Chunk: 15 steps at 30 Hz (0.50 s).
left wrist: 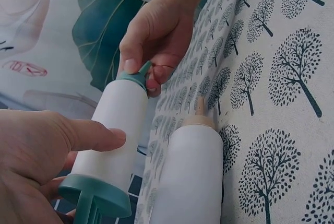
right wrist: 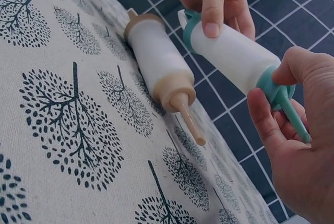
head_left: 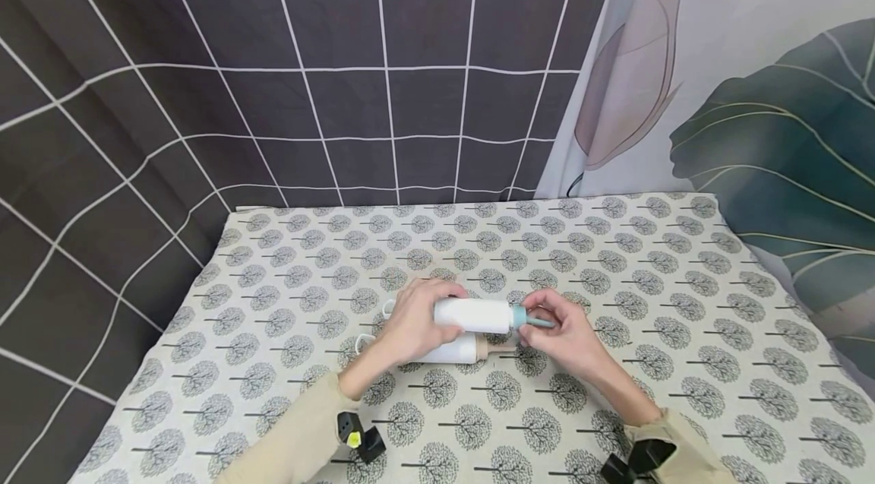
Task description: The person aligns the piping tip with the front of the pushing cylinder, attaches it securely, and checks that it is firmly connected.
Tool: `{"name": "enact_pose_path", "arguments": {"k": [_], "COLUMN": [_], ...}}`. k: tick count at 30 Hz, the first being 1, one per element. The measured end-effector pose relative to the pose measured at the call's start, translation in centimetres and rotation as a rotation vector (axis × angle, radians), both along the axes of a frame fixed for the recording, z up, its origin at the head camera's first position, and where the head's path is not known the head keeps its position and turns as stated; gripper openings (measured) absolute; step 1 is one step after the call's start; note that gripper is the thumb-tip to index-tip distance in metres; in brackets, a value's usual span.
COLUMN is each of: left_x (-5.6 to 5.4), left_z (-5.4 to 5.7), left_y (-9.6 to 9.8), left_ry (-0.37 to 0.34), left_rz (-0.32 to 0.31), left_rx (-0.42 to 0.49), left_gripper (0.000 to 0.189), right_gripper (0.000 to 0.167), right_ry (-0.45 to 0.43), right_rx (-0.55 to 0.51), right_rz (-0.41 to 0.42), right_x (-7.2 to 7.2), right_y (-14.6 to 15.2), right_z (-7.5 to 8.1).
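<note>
A white squeeze bottle with a teal nozzle cap is held sideways above the cloth. Around its body my left hand is wrapped, thumb along the near side; the teal base shows below that hand in the left wrist view. My right hand pinches the teal cap between thumb and fingers, and the thin spout points out past them. Just nearer to me, a second white squeeze bottle with a beige nozzle cap lies on its side on the cloth, partly covered by the left hand.
A cream tablecloth with a dark tree print covers the table. Behind it hangs a dark curtain with white grid lines, and at the right a white curtain with large leaves.
</note>
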<state>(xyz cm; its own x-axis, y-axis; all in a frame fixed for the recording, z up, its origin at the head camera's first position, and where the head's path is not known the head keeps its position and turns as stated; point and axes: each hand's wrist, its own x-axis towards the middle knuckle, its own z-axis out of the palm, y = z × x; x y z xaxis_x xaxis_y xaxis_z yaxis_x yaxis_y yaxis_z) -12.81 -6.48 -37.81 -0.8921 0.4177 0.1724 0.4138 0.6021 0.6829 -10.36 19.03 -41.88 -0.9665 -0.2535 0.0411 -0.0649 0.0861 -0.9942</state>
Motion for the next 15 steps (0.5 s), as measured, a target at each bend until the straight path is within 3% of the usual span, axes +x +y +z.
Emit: {"name": "enact_pose_path", "arguments": {"k": [15], "left_x": [-0.01], "left_z": [-0.09], "left_y": [0.09], "left_ry": [0.022], "left_rz": [-0.005], "left_rx": [-0.009], "left_gripper": [0.045], "right_gripper": [0.037], "right_ry": [0.034], "right_rx": [-0.021], "right_rz": [-0.005], "right_x": [-0.23], "right_y": [-0.16], "right_z": [-0.24]}}
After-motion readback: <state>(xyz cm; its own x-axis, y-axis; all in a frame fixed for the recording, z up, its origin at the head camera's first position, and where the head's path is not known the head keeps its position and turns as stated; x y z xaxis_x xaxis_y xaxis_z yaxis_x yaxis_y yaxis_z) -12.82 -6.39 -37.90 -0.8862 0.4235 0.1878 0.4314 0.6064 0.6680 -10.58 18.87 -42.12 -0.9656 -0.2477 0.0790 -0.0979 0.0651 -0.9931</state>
